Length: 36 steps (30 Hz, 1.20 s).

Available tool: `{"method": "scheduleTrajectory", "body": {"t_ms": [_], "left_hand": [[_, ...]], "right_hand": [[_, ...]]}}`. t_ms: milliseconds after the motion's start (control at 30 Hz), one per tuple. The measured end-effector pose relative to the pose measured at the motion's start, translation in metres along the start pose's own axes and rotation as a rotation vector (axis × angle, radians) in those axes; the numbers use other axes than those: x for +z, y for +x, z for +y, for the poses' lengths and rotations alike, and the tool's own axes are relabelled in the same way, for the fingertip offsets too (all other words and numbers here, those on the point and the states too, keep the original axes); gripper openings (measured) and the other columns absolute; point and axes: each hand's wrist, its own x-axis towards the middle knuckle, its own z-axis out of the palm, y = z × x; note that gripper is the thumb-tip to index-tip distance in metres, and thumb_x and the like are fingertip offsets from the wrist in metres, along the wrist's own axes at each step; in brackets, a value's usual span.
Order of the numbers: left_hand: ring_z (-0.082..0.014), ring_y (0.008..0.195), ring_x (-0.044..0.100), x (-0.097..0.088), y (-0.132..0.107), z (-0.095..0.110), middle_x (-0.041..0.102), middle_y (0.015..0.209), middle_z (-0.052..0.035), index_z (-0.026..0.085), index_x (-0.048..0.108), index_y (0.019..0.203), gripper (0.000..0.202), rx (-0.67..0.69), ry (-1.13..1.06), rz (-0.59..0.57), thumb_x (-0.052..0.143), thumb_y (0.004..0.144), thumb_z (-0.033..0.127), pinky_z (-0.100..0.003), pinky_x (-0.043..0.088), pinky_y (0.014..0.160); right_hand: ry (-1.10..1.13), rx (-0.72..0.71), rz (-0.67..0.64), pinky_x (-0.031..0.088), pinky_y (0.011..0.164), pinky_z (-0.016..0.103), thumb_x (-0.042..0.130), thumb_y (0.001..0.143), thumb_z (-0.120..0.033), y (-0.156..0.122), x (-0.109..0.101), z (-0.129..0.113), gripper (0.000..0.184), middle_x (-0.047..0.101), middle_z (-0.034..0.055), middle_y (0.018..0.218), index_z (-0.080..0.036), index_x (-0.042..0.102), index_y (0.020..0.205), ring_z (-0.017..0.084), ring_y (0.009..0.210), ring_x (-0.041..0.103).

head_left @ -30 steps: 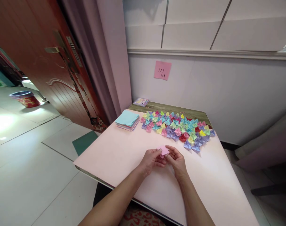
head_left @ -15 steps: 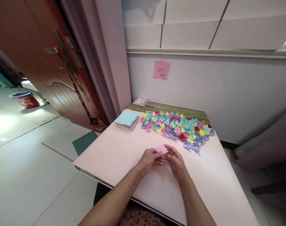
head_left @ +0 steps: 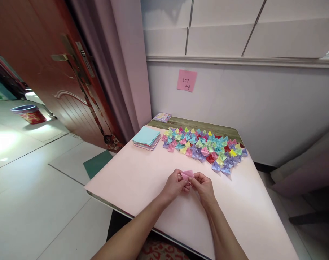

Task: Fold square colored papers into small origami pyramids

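Observation:
A small folded pink paper (head_left: 187, 174) is pinched between both hands above the pale pink tabletop. My left hand (head_left: 174, 183) closes on its left side, thumb in front. At its right side my right hand (head_left: 204, 185) grips it, with the thumb pressed on the lower right of the paper. Some fingertips behind the paper are hidden. Beyond the hands lies a spread of many-coloured folded paper pieces (head_left: 204, 151), several of them pointed like little pyramids.
A stack of square paper sheets (head_left: 146, 137), light blue on top, sits at the table's left. Behind it are printed packs (head_left: 162, 117). A pink note (head_left: 186, 80) is stuck on the wall. A door (head_left: 51, 72), curtain (head_left: 126, 65) and bin (head_left: 29, 114) stand left.
My right hand has closed in on the paper, its thumb now on the front. The paper has shifted slightly right and looks more triangular.

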Motion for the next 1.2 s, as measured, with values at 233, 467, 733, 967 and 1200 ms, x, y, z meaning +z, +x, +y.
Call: {"method": "scheduleTrajectory", "body": {"t_ms": [233, 467, 733, 967, 1200], "left_hand": [[-0.012, 0.053, 0.062, 0.003, 0.001, 0.01, 0.064, 0.064, 0.0006, 0.018, 0.046, 0.078, 0.031, 0.066, 0.021, 0.029, 0.071, 0.07, 0.035, -0.025, 0.052, 0.056], [-0.0133, 0.059, 0.062, 0.002, 0.002, 0.007, 0.064, 0.068, -0.0013, 0.016, 0.053, 0.079, 0.023, 0.111, 0.109, 0.031, 0.067, 0.074, 0.034, -0.024, 0.051, 0.057], [-0.0084, 0.041, 0.048, -0.006, 0.0, 0.015, 0.057, 0.054, 0.0041, 0.016, 0.065, 0.092, 0.033, 0.152, 0.234, 0.125, 0.068, 0.075, 0.045, -0.02, 0.039, 0.043], [-0.0157, 0.061, 0.067, -0.01, 0.005, 0.004, 0.071, 0.076, -0.0069, 0.013, 0.062, 0.086, 0.037, 0.081, -0.045, 0.092, 0.075, 0.07, 0.045, -0.028, 0.055, 0.061], [-0.0171, 0.07, 0.068, -0.006, 0.004, 0.003, 0.072, 0.075, -0.0055, 0.013, 0.067, 0.084, 0.03, 0.162, -0.024, 0.044, 0.076, 0.072, 0.039, -0.03, 0.056, 0.072]], "right_hand": [[0.007, 0.008, 0.033, 0.042, 0.049, 0.023, 0.076, 0.07, -0.047, 0.0, 0.002, -0.004, 0.032, 0.064, -0.0003, 0.066, -0.018, 0.068, 0.082, 0.012, 0.053, 0.053], [-0.001, 0.031, 0.008, 0.032, 0.038, 0.02, 0.077, 0.069, -0.046, -0.001, 0.003, -0.005, 0.033, 0.053, -0.0047, 0.051, -0.017, 0.069, 0.082, 0.007, 0.041, 0.04], [-0.052, -0.037, 0.132, 0.034, 0.038, 0.02, 0.076, 0.07, -0.045, 0.0, 0.002, 0.0, 0.031, 0.054, -0.0039, 0.051, -0.017, 0.07, 0.081, 0.008, 0.04, 0.043], [-0.01, -0.022, 0.049, 0.045, 0.047, 0.024, 0.077, 0.071, -0.042, -0.003, 0.006, -0.007, 0.035, 0.064, -0.0009, 0.061, -0.02, 0.07, 0.097, 0.013, 0.049, 0.055], [0.069, -0.02, 0.085, 0.05, 0.06, 0.025, 0.074, 0.075, -0.042, -0.001, 0.004, -0.006, 0.024, 0.069, 0.0021, 0.071, -0.018, 0.071, 0.08, 0.014, 0.062, 0.06]]}}
